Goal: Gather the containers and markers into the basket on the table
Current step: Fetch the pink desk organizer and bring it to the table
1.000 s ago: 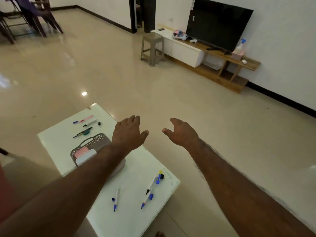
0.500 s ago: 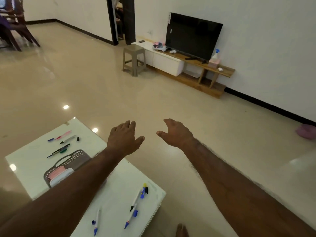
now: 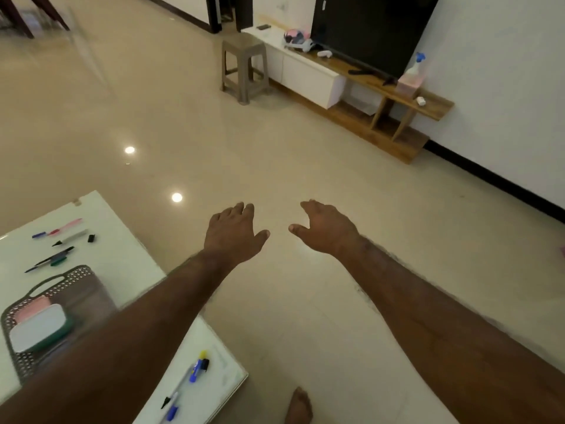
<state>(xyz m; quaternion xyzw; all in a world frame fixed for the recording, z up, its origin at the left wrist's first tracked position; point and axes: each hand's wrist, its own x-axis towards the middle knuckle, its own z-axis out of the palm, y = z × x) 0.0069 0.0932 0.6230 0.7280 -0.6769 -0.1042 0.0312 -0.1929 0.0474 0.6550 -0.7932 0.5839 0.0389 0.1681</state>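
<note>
- Lying on the white tabletop (image 3: 128,258) at about 9 o'clock of the view: a loose group of markers, a pink marker (image 3: 65,226) farthest out, a grey marker (image 3: 72,237) just beside it with a small black cap (image 3: 90,238) apart at its 3 o'clock end, and a dark pen with a green marker (image 3: 50,260) nearer.
- Sitting at about 8 o'clock on the same tabletop: a grey perforated basket (image 3: 65,281), handle slot facing the far markers.
- Resting inside the basket: a pink container (image 3: 32,310) and a white-lidded container (image 3: 38,327) over a green base, touching each other.
- Crossing over the basket's near corner: the left forearm, hiding part of the rim.
- Lying at about 6 o'clock near the tabletop's close edge, outside the basket: a blue-and-yellow marker (image 3: 200,365) and a blue-capped marker (image 3: 172,405), partly hidden by the forearm.
- Hovering past the tabletop's edge over the beige floor (image 3: 275,148), palm down: the left hand (image 3: 234,235), fingers released and spread, grasping nothing.
- Hovering near it at its 3 o'clock, not touching: the right hand (image 3: 328,231), fingers released, slightly curled, grasping nothing.
- Showing at 6 o'clock on the floor: a bare foot (image 3: 298,407).
- Standing at 12 o'clock: a grey stool (image 3: 244,67).
- Standing at 1 o'clock against the wall: a low wooden unit (image 3: 382,96) carrying a dark television (image 3: 371,32).
</note>
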